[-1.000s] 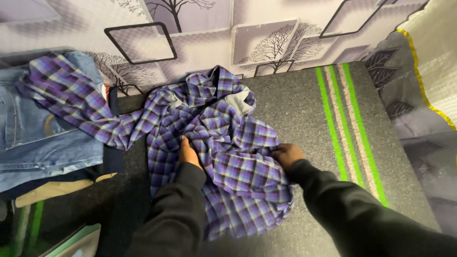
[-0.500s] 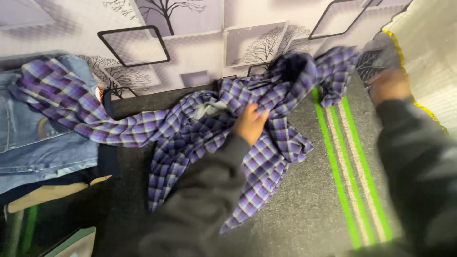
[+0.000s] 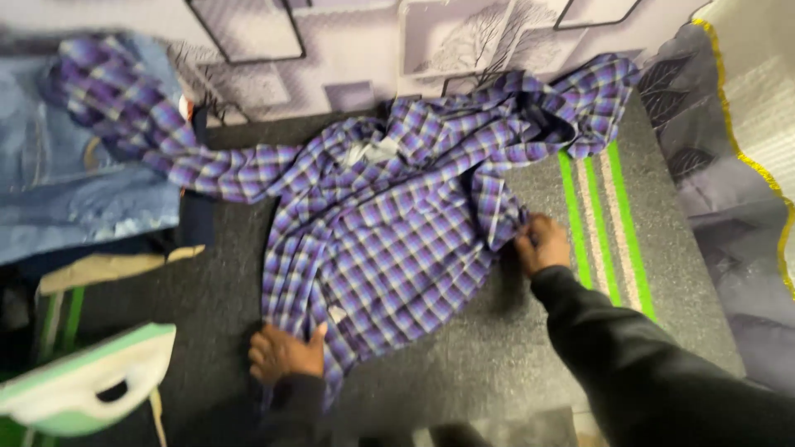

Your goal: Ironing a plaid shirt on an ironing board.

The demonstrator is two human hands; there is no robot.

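Spreading step: left hand [image 3: 286, 354] pins the plaid shirt [image 3: 397, 240] hem, right hand [image 3: 542, 242] pinches its side; smoothing seems due next.

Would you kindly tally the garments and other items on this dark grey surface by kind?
Purple plaid shirt, spread out, left hand at its hem, right hand at its side edge: 1
Blue jeans: 1
Beige folded cloth: 1
Green and white iron: 1
Total: 4
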